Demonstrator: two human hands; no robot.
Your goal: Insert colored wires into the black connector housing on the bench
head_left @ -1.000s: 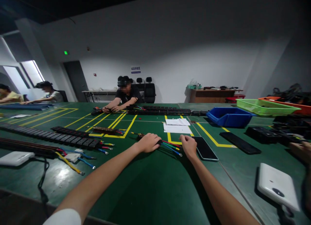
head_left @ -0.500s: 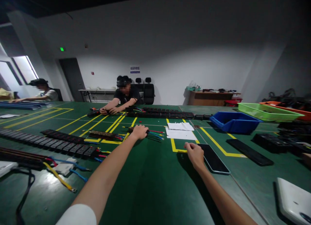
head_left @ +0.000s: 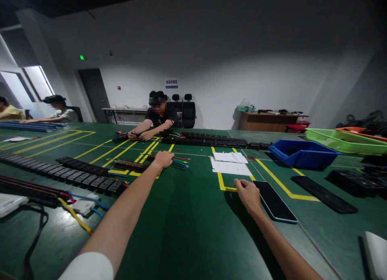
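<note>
My left hand (head_left: 163, 158) reaches far across the green table (head_left: 187, 227) and closes on a black strip with coloured wires (head_left: 180, 161) sticking out to its right. The wires are red, green and blue with ring ends. A second wired strip (head_left: 130, 166) lies just left of that hand on the yellow floor-tape lines. My right hand (head_left: 248, 194) rests on the table with fingers curled, its knuckles beside a dark phone (head_left: 274, 201) lying flat.
Long black socket strips (head_left: 75, 176) and loose cables lie at the left. White papers (head_left: 231, 162) sit mid-table. A blue bin (head_left: 302, 153), a green tray (head_left: 341, 139) and black parts stand at the right. A person (head_left: 157, 118) works opposite; two more sit far left.
My left hand has slid the wired strip away from me and to the left, from beside my right hand to near the other strip. My right hand stayed by the phone.
</note>
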